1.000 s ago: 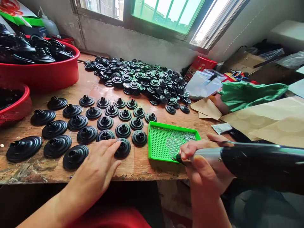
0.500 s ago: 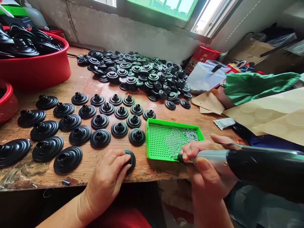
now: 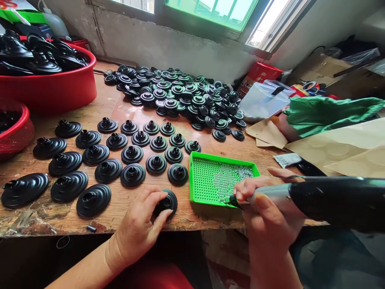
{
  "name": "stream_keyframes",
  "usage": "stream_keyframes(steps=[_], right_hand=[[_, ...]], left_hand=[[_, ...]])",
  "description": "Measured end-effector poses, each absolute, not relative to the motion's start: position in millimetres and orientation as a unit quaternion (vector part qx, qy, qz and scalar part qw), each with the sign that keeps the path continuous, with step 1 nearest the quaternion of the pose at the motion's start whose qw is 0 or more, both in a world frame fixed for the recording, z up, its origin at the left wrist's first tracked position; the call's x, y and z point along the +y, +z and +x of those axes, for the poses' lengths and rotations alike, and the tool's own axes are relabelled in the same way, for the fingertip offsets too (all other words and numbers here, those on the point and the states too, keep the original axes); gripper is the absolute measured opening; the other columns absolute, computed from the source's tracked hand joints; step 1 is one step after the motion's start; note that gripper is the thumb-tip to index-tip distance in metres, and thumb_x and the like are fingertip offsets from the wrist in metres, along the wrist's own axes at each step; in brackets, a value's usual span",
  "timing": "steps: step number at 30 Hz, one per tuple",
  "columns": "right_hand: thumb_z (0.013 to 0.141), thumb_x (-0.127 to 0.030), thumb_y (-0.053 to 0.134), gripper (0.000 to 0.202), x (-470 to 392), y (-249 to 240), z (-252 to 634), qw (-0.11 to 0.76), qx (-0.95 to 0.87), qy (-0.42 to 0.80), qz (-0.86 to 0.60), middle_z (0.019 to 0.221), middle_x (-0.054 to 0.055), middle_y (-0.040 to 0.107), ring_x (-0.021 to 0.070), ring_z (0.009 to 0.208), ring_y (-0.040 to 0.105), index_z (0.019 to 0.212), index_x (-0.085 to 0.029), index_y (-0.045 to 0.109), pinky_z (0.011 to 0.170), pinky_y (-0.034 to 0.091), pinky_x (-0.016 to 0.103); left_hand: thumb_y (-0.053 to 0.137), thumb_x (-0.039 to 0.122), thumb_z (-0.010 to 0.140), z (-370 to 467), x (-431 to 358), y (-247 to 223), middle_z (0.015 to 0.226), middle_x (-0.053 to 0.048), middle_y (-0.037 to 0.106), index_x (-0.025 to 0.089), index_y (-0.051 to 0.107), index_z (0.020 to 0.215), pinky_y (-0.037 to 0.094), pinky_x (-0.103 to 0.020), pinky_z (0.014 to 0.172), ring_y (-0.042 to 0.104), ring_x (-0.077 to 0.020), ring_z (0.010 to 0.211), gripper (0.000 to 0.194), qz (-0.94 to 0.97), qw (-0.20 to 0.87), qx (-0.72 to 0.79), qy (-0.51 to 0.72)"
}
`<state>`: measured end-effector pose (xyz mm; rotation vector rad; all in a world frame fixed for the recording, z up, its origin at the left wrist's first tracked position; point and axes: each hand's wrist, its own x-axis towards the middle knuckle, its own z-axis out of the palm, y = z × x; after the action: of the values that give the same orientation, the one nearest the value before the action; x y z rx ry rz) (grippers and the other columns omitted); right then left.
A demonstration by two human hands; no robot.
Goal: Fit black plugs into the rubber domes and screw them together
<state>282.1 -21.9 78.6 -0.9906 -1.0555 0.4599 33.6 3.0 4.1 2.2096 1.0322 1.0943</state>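
My left hand (image 3: 144,218) grips a black ridged disc (image 3: 171,200) at the table's front edge, thumb and fingers around its hub. In my right hand (image 3: 267,204) is an electric screwdriver (image 3: 300,196) with a silver front and black body, lying nearly level. Its tip is over the near edge of a green perforated tray (image 3: 192,188), which holds many small screws (image 3: 224,178) in its holes and a loose heap at the far right corner. Several more black discs (image 3: 132,174) stand in rows to the left, hubs up.
A large pile of black discs (image 3: 180,94) lies at the back by the wall. Red tubs (image 3: 60,90) with black parts stand at the left. A clear plastic bin (image 3: 261,100), brown paper sheets (image 3: 339,146) and green cloth (image 3: 327,114) are at the right.
The view has shifted slightly, so things appear a little further right. My left fingers have spread a bit, showing more of the disc. The screwdriver stays at the tray's near edge.
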Motion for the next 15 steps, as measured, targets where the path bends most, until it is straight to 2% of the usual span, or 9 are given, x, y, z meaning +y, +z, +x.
stream_keyframes(steps=[5, 15], right_hand=[[0.078, -0.024, 0.074, 0.042, -16.5, 81.0, 283.6, 0.706, -0.47, 0.238, -0.473, 0.066, -0.004, 0.063, 0.0166, 0.054, 0.056, 0.117, -0.026, 0.058, 0.052, 0.047, 0.031], [0.081, -0.023, 0.071, 0.041, -25.6, 77.3, 287.3, 0.721, -0.505, 0.241, -0.408, 0.069, -0.002, 0.063, 0.0164, 0.055, 0.055, 0.12, -0.025, 0.058, 0.053, 0.047, 0.033]], left_hand=[[0.059, 0.016, 0.095, 33.0, 4.2, 3.0, 0.113, -0.009, 0.065, 0.022, 0.057, 0.119, 0.057, -0.035, 0.095, 0.065, -0.0218, 0.111, 0.025, 0.804, 0.236, 0.378, 0.395], [0.061, 0.018, 0.094, 34.3, 5.0, 2.1, 0.112, -0.01, 0.066, 0.022, 0.06, 0.118, 0.058, -0.036, 0.094, 0.066, -0.0225, 0.108, 0.024, 0.796, 0.253, 0.382, 0.395]])
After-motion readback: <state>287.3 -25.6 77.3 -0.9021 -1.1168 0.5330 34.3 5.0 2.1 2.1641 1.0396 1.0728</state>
